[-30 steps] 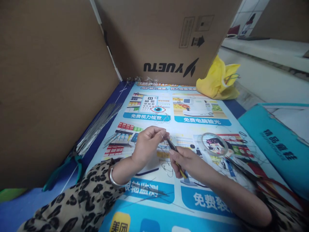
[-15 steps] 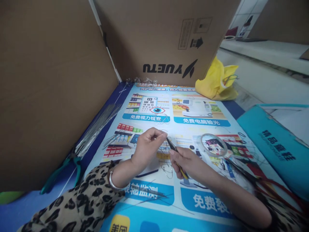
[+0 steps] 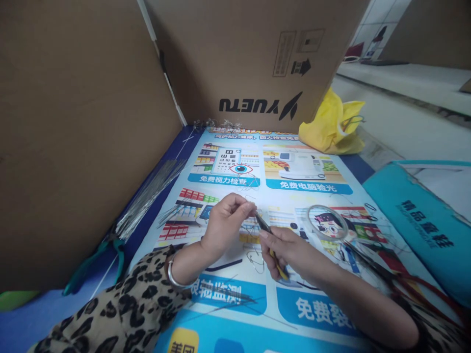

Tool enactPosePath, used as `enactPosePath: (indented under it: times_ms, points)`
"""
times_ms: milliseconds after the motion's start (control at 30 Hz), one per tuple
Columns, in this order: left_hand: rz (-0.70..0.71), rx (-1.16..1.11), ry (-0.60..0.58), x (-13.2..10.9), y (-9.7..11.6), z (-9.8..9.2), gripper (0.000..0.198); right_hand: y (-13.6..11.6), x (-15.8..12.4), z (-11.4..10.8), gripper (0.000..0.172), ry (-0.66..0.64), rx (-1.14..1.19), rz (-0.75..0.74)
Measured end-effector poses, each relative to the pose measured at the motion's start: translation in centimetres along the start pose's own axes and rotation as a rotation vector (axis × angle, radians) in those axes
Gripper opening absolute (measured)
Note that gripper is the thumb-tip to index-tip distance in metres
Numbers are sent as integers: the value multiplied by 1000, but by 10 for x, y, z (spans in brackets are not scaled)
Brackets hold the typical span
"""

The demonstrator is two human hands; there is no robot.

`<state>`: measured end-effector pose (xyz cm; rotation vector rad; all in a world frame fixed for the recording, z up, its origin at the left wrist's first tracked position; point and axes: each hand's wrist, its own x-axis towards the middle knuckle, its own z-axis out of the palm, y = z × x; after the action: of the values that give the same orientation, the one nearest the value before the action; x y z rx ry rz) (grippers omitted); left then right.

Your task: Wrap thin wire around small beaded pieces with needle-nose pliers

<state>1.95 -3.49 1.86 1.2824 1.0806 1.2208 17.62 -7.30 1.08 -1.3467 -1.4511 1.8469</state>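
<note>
My left hand [image 3: 224,223] pinches a short piece of thin wire [image 3: 253,208] between thumb and fingers above a printed poster [image 3: 305,304]. My right hand [image 3: 285,247] is closed round small pliers [image 3: 267,230] with yellow handles, whose dark tips meet the wire right at my left fingertips. A bent wire hook [image 3: 253,257] lies on the poster just below the hands. A silver bangle sits on my left wrist, under a leopard-print sleeve.
A bundle of straight wires [image 3: 149,193] lies along the left cardboard wall [image 3: 73,127], with green-handled pliers [image 3: 95,255] beside it. A roll of clear tape [image 3: 327,223] is on the right, red-handled tools [image 3: 415,289] beyond, a yellow bag [image 3: 331,127] by the back box, a teal bag [image 3: 423,220] far right.
Both hands stay together in the same spot; the pliers' tips have shifted slightly at the wire. The view has barely drifted.
</note>
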Motion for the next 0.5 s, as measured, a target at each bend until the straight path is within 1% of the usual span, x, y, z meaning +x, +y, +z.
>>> enactPosePath:
  times_ms: [100, 233, 500]
  points:
    - [0, 25, -23, 0, -1, 0, 12, 2, 1, -2, 42, -34, 27, -15]
    - [1, 48, -20, 1, -1, 0, 11, 3, 2, -3, 44, -61, 33, -13]
    - [-18, 61, -18, 1, 1, 1, 11, 5, 3, -2, 44, -72, 31, 1]
